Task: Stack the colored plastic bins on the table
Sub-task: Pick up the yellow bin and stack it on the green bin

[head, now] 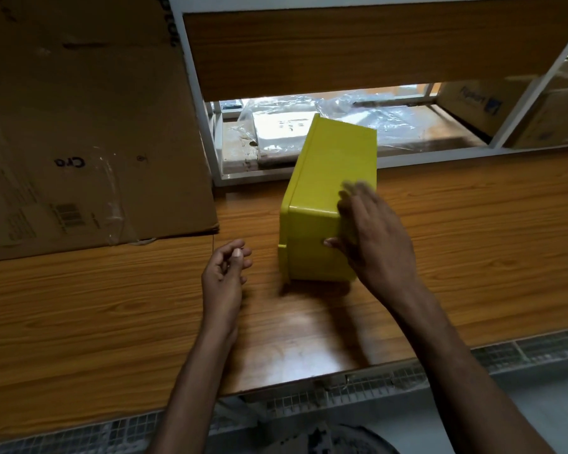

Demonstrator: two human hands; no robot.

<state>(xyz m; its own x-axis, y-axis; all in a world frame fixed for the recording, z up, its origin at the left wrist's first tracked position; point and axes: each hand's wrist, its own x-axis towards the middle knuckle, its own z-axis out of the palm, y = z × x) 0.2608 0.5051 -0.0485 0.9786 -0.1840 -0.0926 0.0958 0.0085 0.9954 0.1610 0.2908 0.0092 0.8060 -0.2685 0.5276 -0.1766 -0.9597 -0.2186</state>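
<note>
Writing on cardboard box (79, 126): the letters "Cro" in black, seen upside down, with a barcode and fine print below them too small to read; more black letters at its top edge are cut off.
Writing on far box (473, 106): a blue logo and a word on the brown box at the right rear, too blurred to read.
White packet (282, 129): it lies under clear plastic bags (368, 109) on the lower shelf, and its dark print is unreadable.
Yellow bin (328, 165): on the wooden counter (112, 306) near its middle, lengthwise away from the person, closed faces toward the camera. Its rim runs down its left side and its far end reaches the shelf opening. The near end is blurred, so I cannot tell whether it rests flat.
Surroundings: the cardboard box stands on the counter left of the bin, apart from it. A wooden panel (374, 50) in a white frame hangs above the shelf opening. Wire mesh (407, 381) runs below the counter's front edge.
Right grip (371, 237): spread wide, with blurred fingers laid over the bin's upper face and the thumb against its near end.
Left grip (225, 273): loosely curled and holding nothing, just left of the bin and not touching it.
</note>
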